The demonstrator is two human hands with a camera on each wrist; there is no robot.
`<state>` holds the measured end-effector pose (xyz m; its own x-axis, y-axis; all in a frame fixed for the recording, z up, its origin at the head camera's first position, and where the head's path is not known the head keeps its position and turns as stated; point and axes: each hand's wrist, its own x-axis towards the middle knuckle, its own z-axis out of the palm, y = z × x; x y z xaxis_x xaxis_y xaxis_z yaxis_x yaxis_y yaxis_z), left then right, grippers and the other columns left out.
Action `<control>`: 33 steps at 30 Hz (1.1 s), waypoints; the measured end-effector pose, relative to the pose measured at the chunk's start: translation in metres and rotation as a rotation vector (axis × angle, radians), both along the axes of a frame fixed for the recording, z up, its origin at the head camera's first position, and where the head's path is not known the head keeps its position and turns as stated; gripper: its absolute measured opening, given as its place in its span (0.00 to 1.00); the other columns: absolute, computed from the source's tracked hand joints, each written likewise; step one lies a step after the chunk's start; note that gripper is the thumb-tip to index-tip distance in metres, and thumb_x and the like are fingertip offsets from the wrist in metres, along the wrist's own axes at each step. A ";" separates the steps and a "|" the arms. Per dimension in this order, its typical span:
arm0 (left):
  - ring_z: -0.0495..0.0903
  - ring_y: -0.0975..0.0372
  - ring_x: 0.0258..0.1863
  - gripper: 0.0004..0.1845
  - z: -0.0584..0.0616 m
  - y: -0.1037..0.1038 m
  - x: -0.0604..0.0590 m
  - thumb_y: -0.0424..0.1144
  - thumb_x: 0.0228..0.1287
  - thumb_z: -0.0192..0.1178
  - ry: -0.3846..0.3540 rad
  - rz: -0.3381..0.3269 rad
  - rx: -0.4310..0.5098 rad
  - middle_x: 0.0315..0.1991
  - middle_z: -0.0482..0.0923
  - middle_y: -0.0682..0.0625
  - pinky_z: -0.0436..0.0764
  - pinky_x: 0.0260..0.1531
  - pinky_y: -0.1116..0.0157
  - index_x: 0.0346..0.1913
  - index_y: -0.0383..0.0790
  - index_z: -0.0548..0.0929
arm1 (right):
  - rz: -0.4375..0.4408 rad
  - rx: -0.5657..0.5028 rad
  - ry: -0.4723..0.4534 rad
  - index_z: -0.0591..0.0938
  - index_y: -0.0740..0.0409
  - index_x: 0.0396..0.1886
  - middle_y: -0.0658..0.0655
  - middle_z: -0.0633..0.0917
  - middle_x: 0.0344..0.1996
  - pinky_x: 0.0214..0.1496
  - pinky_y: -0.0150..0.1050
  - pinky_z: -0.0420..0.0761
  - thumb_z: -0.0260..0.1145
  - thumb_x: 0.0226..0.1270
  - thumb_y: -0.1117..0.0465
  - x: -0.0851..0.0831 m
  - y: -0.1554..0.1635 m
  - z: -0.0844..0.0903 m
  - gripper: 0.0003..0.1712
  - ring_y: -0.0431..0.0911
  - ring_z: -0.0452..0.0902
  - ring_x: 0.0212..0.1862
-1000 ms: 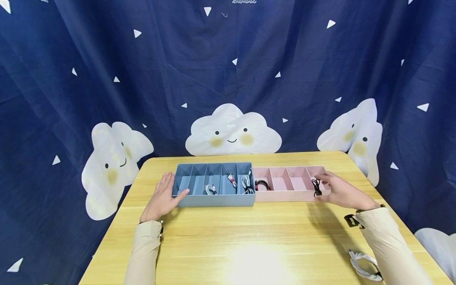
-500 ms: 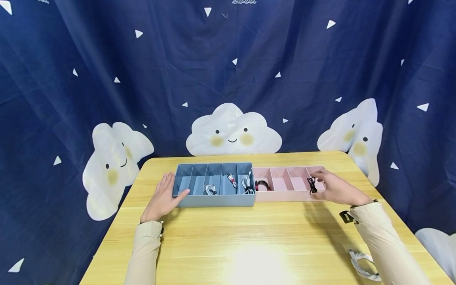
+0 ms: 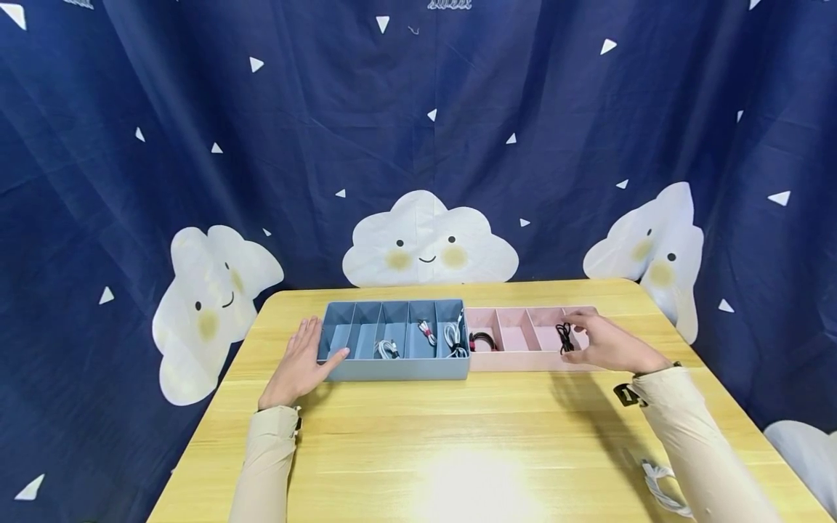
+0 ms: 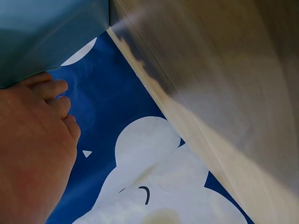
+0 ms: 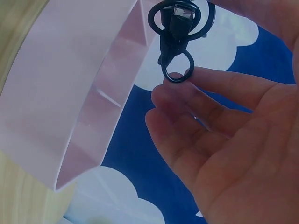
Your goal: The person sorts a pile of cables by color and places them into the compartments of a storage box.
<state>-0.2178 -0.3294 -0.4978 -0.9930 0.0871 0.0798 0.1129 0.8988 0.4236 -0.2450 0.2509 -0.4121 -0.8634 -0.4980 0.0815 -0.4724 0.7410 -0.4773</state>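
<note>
My right hand (image 3: 611,347) pinches a bundled black cable (image 3: 565,338) over the pink divided box (image 3: 523,362), near its right end. In the right wrist view, the cable's metal plug (image 5: 183,12) and a small loop show at the fingertips, apart from the box wall. My left hand (image 3: 297,367) rests against the left end of the blue divided box (image 3: 399,370), its fingers along the side and its thumb at the front edge. White cables (image 3: 387,349) lie in several blue compartments. A coiled black cable (image 3: 484,338) lies in the leftmost pink compartment.
Both boxes stand side by side on the wooden table (image 3: 379,436). Near the front right, a coiled white cable (image 3: 654,487) lies partly behind my right sleeve (image 3: 693,428). A dark blue curtain (image 3: 418,145) with clouds hangs behind the table.
My right hand has moved left along the pink box with the black cable, from above its rightmost compartment to about the divider beside it. My left hand has stayed in place.
</note>
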 end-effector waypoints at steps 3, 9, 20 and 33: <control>0.34 0.44 0.86 0.60 0.000 0.000 0.000 0.76 0.69 0.48 0.000 0.000 -0.002 0.85 0.39 0.36 0.42 0.82 0.38 0.83 0.33 0.41 | 0.002 0.004 0.009 0.74 0.77 0.67 0.80 0.72 0.67 0.66 0.68 0.76 0.80 0.57 0.60 -0.002 -0.002 -0.001 0.43 0.73 0.74 0.64; 0.35 0.43 0.86 0.60 -0.001 0.000 0.000 0.76 0.69 0.48 0.002 0.003 -0.005 0.85 0.39 0.35 0.42 0.82 0.38 0.83 0.33 0.42 | 0.002 0.018 0.004 0.77 0.70 0.67 0.76 0.76 0.66 0.62 0.66 0.78 0.80 0.57 0.59 -0.005 -0.005 -0.002 0.40 0.67 0.76 0.61; 0.34 0.44 0.86 0.60 0.000 0.000 0.000 0.76 0.69 0.48 -0.005 0.003 -0.004 0.85 0.38 0.36 0.42 0.82 0.38 0.83 0.33 0.41 | 0.023 0.024 0.037 0.83 0.58 0.63 0.72 0.81 0.62 0.63 0.65 0.77 0.79 0.57 0.60 -0.011 -0.013 -0.003 0.32 0.69 0.75 0.63; 0.33 0.45 0.86 0.60 0.001 0.001 0.001 0.76 0.69 0.48 -0.002 0.005 -0.006 0.85 0.38 0.37 0.41 0.83 0.39 0.84 0.34 0.41 | 0.030 0.019 0.045 0.78 0.71 0.65 0.73 0.81 0.61 0.63 0.63 0.80 0.80 0.55 0.57 -0.017 -0.021 -0.004 0.40 0.66 0.79 0.60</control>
<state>-0.2169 -0.3283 -0.4972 -0.9936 0.0826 0.0773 0.1075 0.9020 0.4180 -0.2617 0.2299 -0.4161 -0.8438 -0.5254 0.1096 -0.5150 0.7351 -0.4409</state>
